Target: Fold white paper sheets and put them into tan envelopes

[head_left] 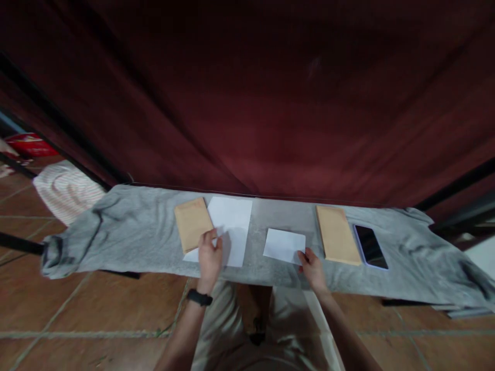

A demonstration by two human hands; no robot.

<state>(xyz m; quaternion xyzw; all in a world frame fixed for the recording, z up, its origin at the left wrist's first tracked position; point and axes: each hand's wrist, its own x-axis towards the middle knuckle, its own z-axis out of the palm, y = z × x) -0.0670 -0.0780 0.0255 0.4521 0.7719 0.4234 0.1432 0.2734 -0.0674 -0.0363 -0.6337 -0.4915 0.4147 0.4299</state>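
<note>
My left hand [210, 256] is over the lower right corner of a brown paper envelope stack [193, 221], at the edge of a large white sheet of paper [235, 226]. Its fingers are bent, with a small gap between thumb and forefinger, and nothing shows in them. The stack partly covers the sheet. With thumb and fingers, my right hand [311, 266] pinches the lower right corner of a smaller white piece of paper [285, 244], perhaps folded. That paper lies nearly flat on the grey cloth.
A grey cloth [135, 226] covers the narrow bench. Right of my right hand lie another brown envelope stack [338, 234] and a phone [370, 247] with a dark screen. A dark red curtain [255, 118] hangs behind. Striped fabric [71, 190] is at the far left.
</note>
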